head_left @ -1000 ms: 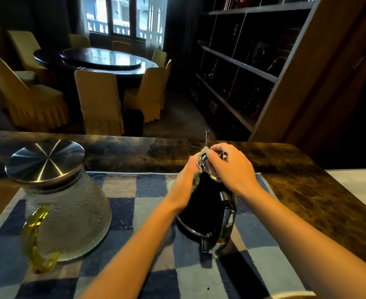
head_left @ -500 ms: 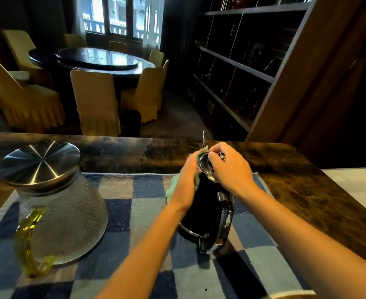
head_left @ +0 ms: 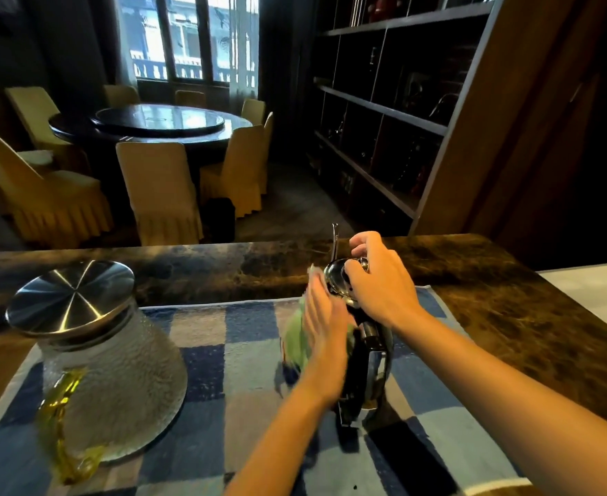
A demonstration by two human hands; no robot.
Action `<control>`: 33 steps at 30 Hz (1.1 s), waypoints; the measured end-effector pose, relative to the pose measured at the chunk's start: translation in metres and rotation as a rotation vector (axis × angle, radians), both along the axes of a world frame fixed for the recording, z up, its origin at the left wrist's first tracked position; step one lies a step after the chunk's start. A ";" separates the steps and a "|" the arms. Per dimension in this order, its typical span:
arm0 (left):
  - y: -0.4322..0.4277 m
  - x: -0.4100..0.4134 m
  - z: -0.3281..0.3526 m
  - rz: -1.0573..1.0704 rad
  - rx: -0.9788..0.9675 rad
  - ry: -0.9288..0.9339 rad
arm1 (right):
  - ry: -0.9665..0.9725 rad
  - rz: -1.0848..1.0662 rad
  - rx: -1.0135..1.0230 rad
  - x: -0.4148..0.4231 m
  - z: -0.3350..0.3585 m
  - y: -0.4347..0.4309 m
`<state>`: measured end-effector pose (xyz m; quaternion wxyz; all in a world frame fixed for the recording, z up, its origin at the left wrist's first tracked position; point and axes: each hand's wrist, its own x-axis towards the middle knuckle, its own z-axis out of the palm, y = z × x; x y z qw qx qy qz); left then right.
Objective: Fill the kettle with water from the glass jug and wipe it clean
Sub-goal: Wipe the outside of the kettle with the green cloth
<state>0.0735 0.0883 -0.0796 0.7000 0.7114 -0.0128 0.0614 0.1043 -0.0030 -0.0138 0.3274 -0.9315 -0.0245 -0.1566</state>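
Note:
A black kettle (head_left: 366, 366) with a shiny metal lid and handle stands upright on the blue checked cloth (head_left: 223, 406). My right hand (head_left: 380, 284) grips the kettle's lid from above. My left hand (head_left: 325, 331) presses a pale green rag (head_left: 294, 341) flat against the kettle's left side; the hand and rag are blurred. The textured glass jug (head_left: 116, 374) with a steel lid and yellow-green handle stands at the left of the cloth, apart from both hands.
The cloth lies on a dark marbled counter (head_left: 491, 316). A thin metal rod (head_left: 334, 241) rises behind the kettle. Beyond the counter are a round dining table (head_left: 158, 123) with covered chairs and dark shelving (head_left: 384, 112) on the right.
My left hand with the rag has slid down from the kettle's top to its left side. My right hand stays on the lid. The jug has not moved.

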 end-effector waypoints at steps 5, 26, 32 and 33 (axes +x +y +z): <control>0.023 0.020 0.008 -0.153 -0.083 0.121 | 0.007 -0.015 -0.008 -0.001 0.000 0.001; 0.024 -0.043 -0.016 -0.060 -0.246 -0.004 | 0.066 -0.022 0.010 -0.004 0.002 0.003; 0.032 0.013 0.009 -0.133 0.078 -0.080 | 0.080 -0.005 -0.005 -0.004 0.004 0.001; 0.031 0.023 0.000 -0.126 0.104 -0.056 | 0.079 -0.003 -0.011 -0.005 0.004 0.001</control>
